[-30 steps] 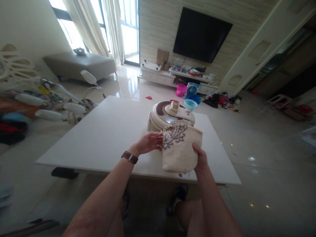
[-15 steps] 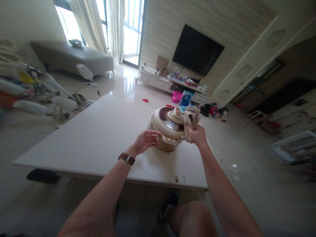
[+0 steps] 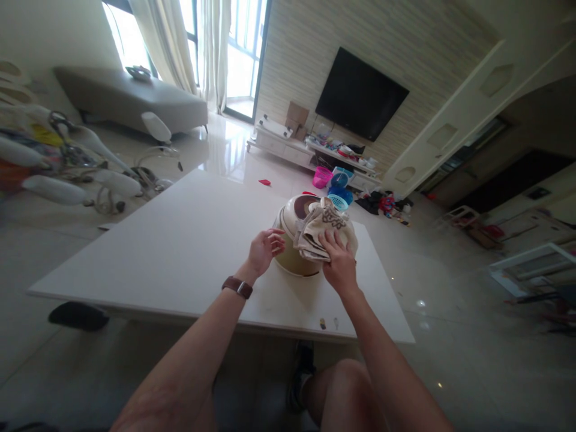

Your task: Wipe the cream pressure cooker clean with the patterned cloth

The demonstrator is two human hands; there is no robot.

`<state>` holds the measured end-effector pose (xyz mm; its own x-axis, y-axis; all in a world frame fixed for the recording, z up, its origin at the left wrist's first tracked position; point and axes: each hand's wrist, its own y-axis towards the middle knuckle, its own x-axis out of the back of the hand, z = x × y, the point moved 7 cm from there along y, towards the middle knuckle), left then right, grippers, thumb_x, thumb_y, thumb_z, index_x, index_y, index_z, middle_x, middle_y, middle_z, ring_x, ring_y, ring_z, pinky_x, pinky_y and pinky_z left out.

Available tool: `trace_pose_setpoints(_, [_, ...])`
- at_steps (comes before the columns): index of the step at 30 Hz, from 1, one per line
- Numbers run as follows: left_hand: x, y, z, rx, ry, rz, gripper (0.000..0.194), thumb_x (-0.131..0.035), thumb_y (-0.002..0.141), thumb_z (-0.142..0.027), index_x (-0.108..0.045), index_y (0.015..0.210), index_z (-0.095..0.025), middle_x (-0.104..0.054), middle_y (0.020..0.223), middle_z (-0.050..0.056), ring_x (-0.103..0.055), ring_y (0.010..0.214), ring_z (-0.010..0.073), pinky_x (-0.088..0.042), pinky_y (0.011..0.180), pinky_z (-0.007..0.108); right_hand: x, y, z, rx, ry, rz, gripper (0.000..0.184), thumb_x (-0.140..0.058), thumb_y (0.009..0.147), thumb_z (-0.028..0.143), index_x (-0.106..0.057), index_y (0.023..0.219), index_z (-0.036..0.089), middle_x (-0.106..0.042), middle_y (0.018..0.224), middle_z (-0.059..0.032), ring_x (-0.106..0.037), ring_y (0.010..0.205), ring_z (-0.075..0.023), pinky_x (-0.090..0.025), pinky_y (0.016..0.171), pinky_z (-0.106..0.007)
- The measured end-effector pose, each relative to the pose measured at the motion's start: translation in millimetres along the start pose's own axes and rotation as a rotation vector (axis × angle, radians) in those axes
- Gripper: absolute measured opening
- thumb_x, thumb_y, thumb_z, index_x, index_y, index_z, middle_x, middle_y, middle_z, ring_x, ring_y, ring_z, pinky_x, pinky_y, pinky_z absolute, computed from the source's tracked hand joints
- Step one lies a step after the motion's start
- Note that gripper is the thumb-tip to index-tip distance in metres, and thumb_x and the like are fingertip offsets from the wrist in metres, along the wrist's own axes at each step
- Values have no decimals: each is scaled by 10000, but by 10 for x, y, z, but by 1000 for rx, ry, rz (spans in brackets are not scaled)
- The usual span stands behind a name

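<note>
A cream electric rice cooker stands on the white table, partly hidden by a beige cloth with a dark pattern. My right hand has the cloth against the cooker's lid and front, fingers spread over the fabric. The lid's knob and the front latch are covered. My left hand, with a brown-strapped watch on the wrist, is beside the cooker's left side. Its fingers are loosely bent and apart, and nothing is in them; whether they touch the cooker I cannot tell.
Small bits lie near the table's front edge. Beyond the table are a pink basket, a light-blue basket and a low TV cabinet. A large lamp-like fixture is at the left, with a grey bench behind it.
My right hand has moved the cloth left and down from the cooker's right side, spreading it over the lid and front. My left hand has shifted slightly up.
</note>
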<state>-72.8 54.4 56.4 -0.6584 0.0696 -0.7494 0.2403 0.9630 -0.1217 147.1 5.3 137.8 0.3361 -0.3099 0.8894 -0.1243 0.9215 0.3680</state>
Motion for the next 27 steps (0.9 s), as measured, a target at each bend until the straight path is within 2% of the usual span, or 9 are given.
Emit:
trace_pose_setpoints(2, [17, 0, 11, -7, 7, -26, 294, -651, 748, -413, -728, 876, -160, -649, 730, 17, -610, 684, 153, -492, 692, 284, 23, -30, -125, -17, 116, -80, 792, -530, 749, 40, -613, 1489, 308, -537, 1624, -23, -356, 1603, -275, -214, 1334, -587])
trace_pose_setpoints(5, [30, -3, 9, -23, 14, -50, 291, -654, 741, -423, -722, 861, -167, -643, 723, 12, -601, 674, 148, -486, 691, 285, 70, -111, -403, -210, 301, -310, 720, -533, 776, 110, -618, 1478, 246, -612, 1553, -77, -478, 1531, -274, -393, 1261, -521])
trace_pose_setpoints(7, [31, 6, 11, -28, 20, -59, 282, -656, 735, -419, -718, 853, -170, -642, 720, 11, -600, 671, 148, -485, 690, 286, 11, -252, -438, -315, 354, -440, 713, -537, 805, 158, -574, 1514, 214, -605, 1554, -114, -494, 1518, -290, -429, 1224, -540])
trace_pose_setpoints(10, [35, 35, 44, -25, 19, -75, 265, -661, 720, -406, -707, 842, -175, -642, 717, 8, -602, 667, 146, -485, 681, 284, -211, -435, -154, -194, 367, -422, 670, -524, 837, 160, -591, 1501, 217, -514, 1636, -103, -288, 1632, -260, -275, 1306, -559])
trace_pose_setpoints(13, [60, 61, 116, -14, 42, -113, 248, -681, 701, -393, -690, 832, -182, -638, 706, 1, -604, 655, 140, -486, 674, 280, -364, -562, 25, -137, 430, -422, 600, -541, 859, 185, -648, 1446, 239, -544, 1613, -83, -224, 1652, -235, -186, 1335, -563])
trace_pose_setpoints(17, [106, 60, 241, 49, 268, -152, 240, -745, 682, -369, -695, 818, -178, -674, 735, 10, -619, 645, 132, -481, 685, 284, -338, -575, -71, -230, 555, -601, 563, -577, 915, 277, -616, 1473, 215, -517, 1631, -111, -247, 1645, -236, -234, 1320, -560])
trace_pose_setpoints(21, [85, 52, 314, 77, 454, -82, 340, -820, 689, -450, -746, 850, -159, -750, 823, 69, -658, 689, 152, -484, 722, 302, -282, -531, -224, -378, 641, -757, 571, -571, 930, 334, -596, 1484, 197, -537, 1610, -137, -386, 1584, -229, -259, 1311, -553])
trace_pose_setpoints(24, [41, 55, 352, 67, 480, -30, 450, -877, 672, -542, -783, 886, -158, -782, 894, 104, -667, 730, 166, -494, 752, 317, -326, -552, -258, -476, 689, -751, 590, -553, 931, 398, -586, 1484, 194, -545, 1604, -128, -433, 1553, -237, -241, 1315, -567])
trace_pose_setpoints(27, [-15, 58, 404, 57, 506, -1, 494, -911, 646, -577, -810, 894, -162, -787, 890, 102, -658, 747, 171, -490, 749, 315, -431, -681, -154, -499, 714, -733, 617, -537, 938, 414, -557, 1514, 193, -552, 1599, -115, -447, 1542, -248, -248, 1316, -547])
